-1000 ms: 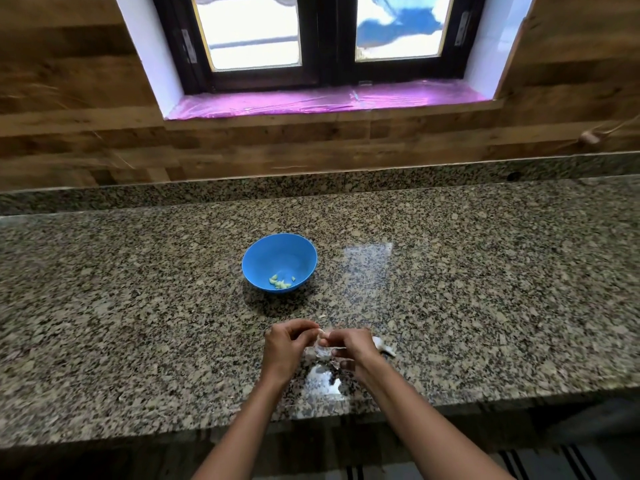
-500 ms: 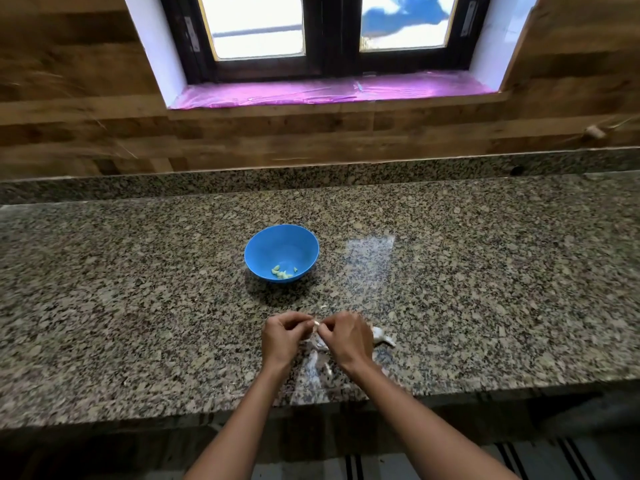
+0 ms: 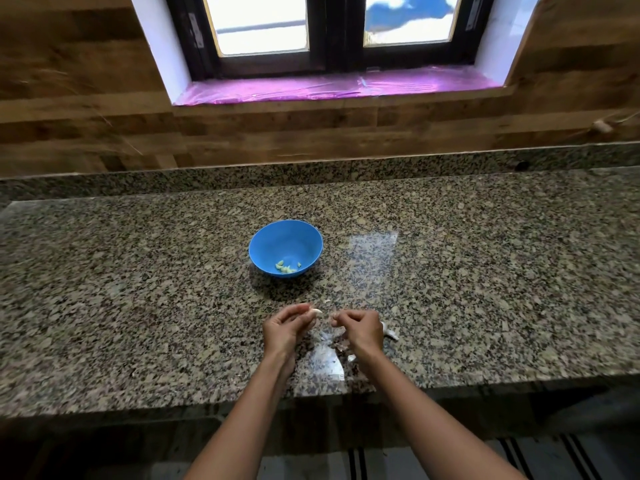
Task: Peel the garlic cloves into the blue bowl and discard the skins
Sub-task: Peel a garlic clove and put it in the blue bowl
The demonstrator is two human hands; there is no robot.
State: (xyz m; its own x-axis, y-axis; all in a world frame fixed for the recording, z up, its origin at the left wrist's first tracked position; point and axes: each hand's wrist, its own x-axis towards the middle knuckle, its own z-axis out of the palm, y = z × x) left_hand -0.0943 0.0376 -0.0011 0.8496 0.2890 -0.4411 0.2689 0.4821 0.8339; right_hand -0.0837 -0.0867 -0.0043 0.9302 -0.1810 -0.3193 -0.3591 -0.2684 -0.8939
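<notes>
A blue bowl point(image 3: 286, 244) stands on the granite counter with several pale peeled cloves point(image 3: 286, 267) in its bottom. Nearer the front edge, my left hand point(image 3: 285, 329) pinches a white garlic clove point(image 3: 315, 312) at its fingertips. My right hand point(image 3: 358, 329) is just to the right of it, fingers curled and pinching a small scrap of skin point(image 3: 334, 318). Loose garlic skins point(image 3: 337, 344) lie on the counter under and between the hands, and a white garlic piece point(image 3: 389, 332) shows behind my right hand.
The granite counter point(image 3: 485, 289) stretches wide to both sides, with its front edge just under my wrists. A raised granite ledge and a wooden wall run along the back, under a window with a pink-covered sill point(image 3: 332, 89).
My hands have pulled apart: they were touching over the clove, and now the left holds the clove while the right holds a scrap of skin. The view has shifted slightly.
</notes>
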